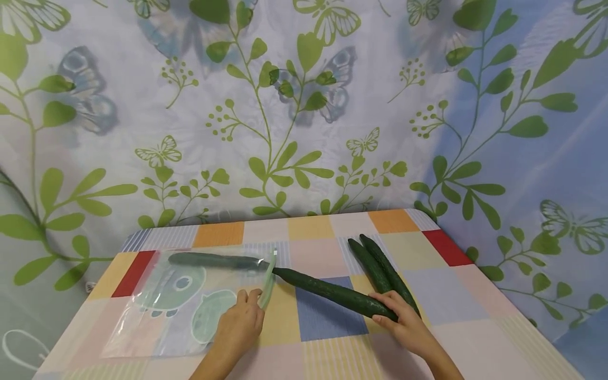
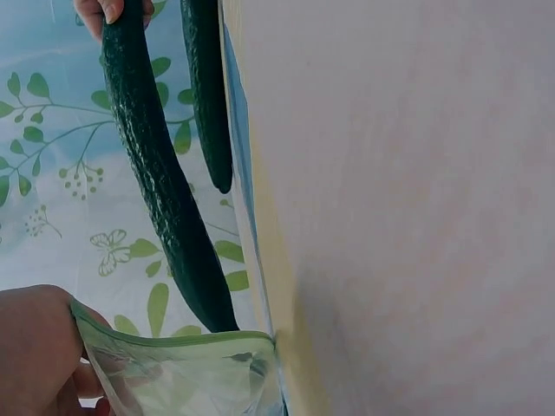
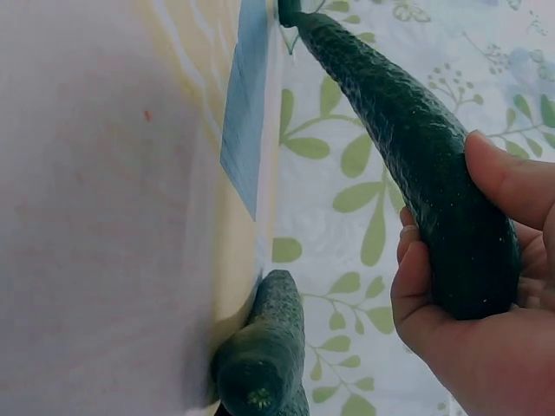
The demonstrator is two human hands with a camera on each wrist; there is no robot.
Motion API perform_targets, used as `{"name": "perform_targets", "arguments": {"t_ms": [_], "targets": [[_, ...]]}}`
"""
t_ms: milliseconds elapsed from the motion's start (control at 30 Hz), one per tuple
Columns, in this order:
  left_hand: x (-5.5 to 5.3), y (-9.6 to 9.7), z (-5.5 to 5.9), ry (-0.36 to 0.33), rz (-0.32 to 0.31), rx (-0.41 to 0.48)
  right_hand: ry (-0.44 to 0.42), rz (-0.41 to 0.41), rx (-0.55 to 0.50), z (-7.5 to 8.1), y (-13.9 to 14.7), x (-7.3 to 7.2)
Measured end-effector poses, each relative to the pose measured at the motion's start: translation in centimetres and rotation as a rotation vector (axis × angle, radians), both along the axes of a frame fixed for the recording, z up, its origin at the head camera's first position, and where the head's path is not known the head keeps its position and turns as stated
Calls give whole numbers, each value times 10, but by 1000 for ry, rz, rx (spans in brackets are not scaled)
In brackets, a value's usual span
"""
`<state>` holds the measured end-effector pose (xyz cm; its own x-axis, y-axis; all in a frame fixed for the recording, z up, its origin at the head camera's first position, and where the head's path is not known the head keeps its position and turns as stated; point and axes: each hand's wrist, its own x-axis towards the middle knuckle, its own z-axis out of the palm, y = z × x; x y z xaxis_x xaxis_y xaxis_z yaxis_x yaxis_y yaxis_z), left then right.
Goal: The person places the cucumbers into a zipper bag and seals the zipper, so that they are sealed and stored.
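Observation:
My right hand (image 1: 404,324) grips a long dark green cucumber (image 1: 332,292) by its near end. The cucumber's far tip is right at the mouth of a clear zip bag (image 1: 119,332) printed with green cartoon shapes. My left hand (image 1: 239,322) pinches the bag's green zip edge (image 1: 267,287) between thumb and fingers, and the mouth gapes in the left wrist view. Inside the bag lies another cucumber (image 1: 209,259), along its far side. In the right wrist view, fingers and thumb wrap round the held cucumber (image 3: 434,182).
Two more cucumbers (image 1: 387,266) lie side by side on the table, just beyond my right hand. A patchwork-patterned cloth (image 1: 451,295) covers the table. Behind it hangs a curtain (image 1: 304,132) with leaves and butterflies.

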<state>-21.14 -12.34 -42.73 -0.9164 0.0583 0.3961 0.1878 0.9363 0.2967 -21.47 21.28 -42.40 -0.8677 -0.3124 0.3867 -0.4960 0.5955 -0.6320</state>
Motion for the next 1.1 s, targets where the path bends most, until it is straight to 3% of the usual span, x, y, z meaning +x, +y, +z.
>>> {"name": "perform_targets", "arguments": {"t_ms": [200, 400, 533, 667, 867, 1100], "targets": [[-14, 12, 0, 36, -38, -13, -38, 24, 21, 6, 6, -6], [-35, 23, 7, 122, -71, -22, -60, 101, 50, 16, 4, -34], [-42, 25, 13, 131, -84, -28, -90, 144, 33, 18, -6, -53], [-38, 20, 11, 102, -73, -27, -151, 195, -18, 13, -27, -66], [-17, 6, 3, 44, -40, -19, -286, 273, -93, 0, -64, -72], [-7, -1, 0, 38, -12, 2, -334, 311, -129, -6, -90, -81]]}}
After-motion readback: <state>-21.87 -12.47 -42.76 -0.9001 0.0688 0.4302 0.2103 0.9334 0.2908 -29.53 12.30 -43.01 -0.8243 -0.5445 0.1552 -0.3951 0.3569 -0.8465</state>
